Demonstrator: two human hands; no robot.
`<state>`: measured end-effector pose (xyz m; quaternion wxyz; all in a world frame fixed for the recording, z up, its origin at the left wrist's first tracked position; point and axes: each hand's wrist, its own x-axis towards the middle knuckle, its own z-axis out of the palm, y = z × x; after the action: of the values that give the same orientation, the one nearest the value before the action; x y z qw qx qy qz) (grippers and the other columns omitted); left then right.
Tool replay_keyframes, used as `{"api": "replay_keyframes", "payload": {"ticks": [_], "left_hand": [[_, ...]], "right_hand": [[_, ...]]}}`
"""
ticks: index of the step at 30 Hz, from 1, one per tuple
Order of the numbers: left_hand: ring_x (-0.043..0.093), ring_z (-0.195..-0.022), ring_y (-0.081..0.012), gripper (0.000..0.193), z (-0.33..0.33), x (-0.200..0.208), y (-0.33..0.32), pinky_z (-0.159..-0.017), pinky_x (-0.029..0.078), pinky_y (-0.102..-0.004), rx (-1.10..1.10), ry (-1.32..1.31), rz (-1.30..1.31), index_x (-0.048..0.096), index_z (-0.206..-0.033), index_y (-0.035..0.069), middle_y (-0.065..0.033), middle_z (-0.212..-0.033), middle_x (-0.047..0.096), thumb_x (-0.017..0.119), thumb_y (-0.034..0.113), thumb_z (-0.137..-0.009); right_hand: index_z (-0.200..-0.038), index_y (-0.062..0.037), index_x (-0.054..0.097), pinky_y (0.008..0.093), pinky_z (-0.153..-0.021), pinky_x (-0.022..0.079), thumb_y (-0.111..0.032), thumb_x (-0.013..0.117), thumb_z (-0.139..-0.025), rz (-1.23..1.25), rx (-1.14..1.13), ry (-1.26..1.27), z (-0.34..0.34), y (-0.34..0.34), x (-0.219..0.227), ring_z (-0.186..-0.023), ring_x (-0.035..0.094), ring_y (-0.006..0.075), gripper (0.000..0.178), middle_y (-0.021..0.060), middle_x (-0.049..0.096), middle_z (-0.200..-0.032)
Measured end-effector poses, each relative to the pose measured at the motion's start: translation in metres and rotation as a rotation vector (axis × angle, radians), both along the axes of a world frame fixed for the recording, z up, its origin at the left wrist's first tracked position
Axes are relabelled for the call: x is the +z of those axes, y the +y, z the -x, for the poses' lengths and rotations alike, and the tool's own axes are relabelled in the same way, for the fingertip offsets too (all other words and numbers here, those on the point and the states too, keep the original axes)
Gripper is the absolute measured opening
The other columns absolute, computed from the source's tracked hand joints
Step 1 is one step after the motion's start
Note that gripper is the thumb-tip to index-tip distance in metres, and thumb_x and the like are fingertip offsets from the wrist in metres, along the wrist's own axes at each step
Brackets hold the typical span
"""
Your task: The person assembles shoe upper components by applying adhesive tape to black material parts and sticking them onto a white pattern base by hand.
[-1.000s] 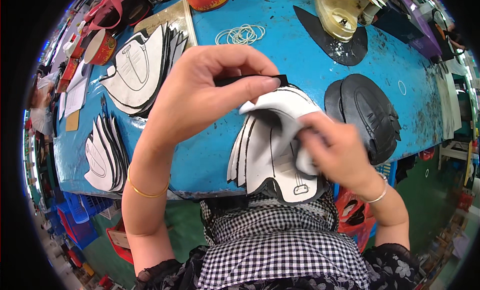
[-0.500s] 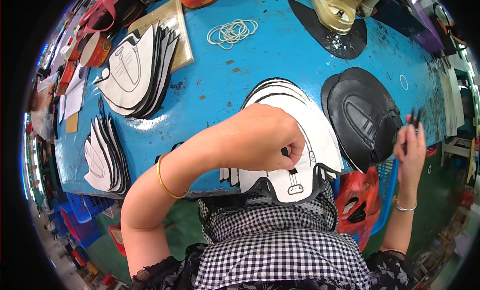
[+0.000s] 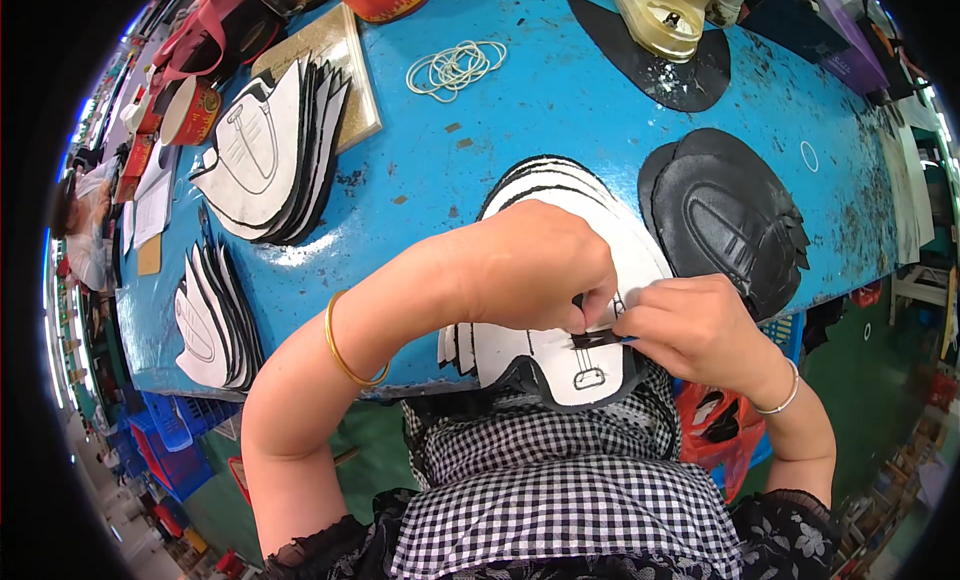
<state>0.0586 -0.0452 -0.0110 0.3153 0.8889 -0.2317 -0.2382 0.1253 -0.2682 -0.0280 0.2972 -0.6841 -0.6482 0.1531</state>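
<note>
A stack of curved panels, white-faced with black edges (image 3: 560, 375), lies in front of me at the table's near edge. Black stitched outlines cross the top panel. My left hand (image 3: 540, 265) rests over it, thumb and forefinger pinched at the surface; what is between them is mostly hidden. From the right, my right hand (image 3: 695, 330) grips a small dark tool with thin tips (image 3: 592, 338), which meets the left fingertips just above a stitched buckle shape. The tool's exact kind is unclear. Right beside the stack lie matching panels, black leather side up (image 3: 725, 220).
Two more stacks of white panels (image 3: 245, 160) (image 3: 205, 330) stand at the left. A coil of pale cord (image 3: 457, 70), a board (image 3: 350, 75) and a yellowish container (image 3: 660, 25) sit farther back. A red plastic bag (image 3: 720, 430) hangs below the right table edge.
My right hand has swung in from the far right with the dark tool, bringing it to the left fingertips. The left hand has stayed nearly in place; the view has shifted slightly.
</note>
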Motion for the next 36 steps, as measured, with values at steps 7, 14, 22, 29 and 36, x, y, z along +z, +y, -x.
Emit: {"api": "replay_keyframes", "payload": {"ticks": [7, 14, 22, 29, 36], "left_hand": [[0.063, -0.066, -0.0300, 0.021, 0.006, 0.006, 0.002, -0.061, 0.048, -0.0397, 0.163, -0.158, -0.217, 0.063, -0.077, 0.008, -0.0076, -0.065, 0.063, 0.076, 0.023, -0.071], [0.061, -0.063, -0.0299, 0.014, 0.010, 0.002, 0.019, -0.058, 0.046, -0.0396, 0.199, -0.129, -0.012, 0.063, -0.074, 0.007, -0.0093, -0.063, 0.061, 0.070, 0.019, -0.074], [0.059, -0.062, -0.0327, 0.007, 0.015, 0.001, 0.022, -0.059, 0.046, -0.0411, 0.184, -0.087, 0.017, 0.063, -0.079, 0.005, -0.0120, -0.063, 0.060, 0.066, 0.011, -0.076], [0.060, -0.064, -0.0345, 0.010, 0.014, 0.001, 0.024, -0.060, 0.046, -0.0419, 0.159, -0.112, 0.040, 0.064, -0.087, 0.005, -0.0140, -0.066, 0.061, 0.065, 0.009, -0.078], [0.059, -0.066, -0.0287, 0.013, 0.021, -0.006, 0.033, -0.060, 0.046, -0.0378, 0.269, -0.028, 0.179, 0.063, -0.092, 0.004, -0.0144, -0.075, 0.063, 0.064, 0.009, -0.080]], "right_hand": [[-0.091, -0.0131, 0.060, 0.0359, -0.051, 0.047, -0.011, 0.069, -0.076, 0.099, 0.104, -0.026, -0.014, 0.007, 0.003, -0.061, 0.060, 0.0221, 0.017, 0.0026, 0.053, -0.066], [-0.087, -0.0113, 0.058, 0.0356, -0.052, 0.047, -0.012, 0.069, -0.077, 0.020, 0.032, -0.237, -0.010, 0.017, 0.003, -0.062, 0.060, 0.0213, 0.015, 0.0029, 0.053, -0.067], [-0.093, -0.0093, 0.057, 0.0363, -0.058, 0.049, -0.025, 0.070, -0.081, 0.094, -0.073, -0.151, -0.012, 0.021, 0.018, -0.068, 0.063, 0.0262, 0.024, 0.0058, 0.061, -0.075], [-0.092, -0.0081, 0.057, 0.0380, -0.057, 0.048, -0.033, 0.069, -0.085, 0.147, -0.095, -0.086, -0.018, 0.031, 0.004, -0.067, 0.064, 0.0276, 0.029, 0.0080, 0.064, -0.072], [-0.092, -0.0094, 0.056, 0.0364, -0.054, 0.048, -0.021, 0.070, -0.080, 0.133, -0.099, -0.084, -0.005, 0.019, 0.020, -0.064, 0.063, 0.0268, 0.021, 0.0074, 0.063, -0.077]]}}
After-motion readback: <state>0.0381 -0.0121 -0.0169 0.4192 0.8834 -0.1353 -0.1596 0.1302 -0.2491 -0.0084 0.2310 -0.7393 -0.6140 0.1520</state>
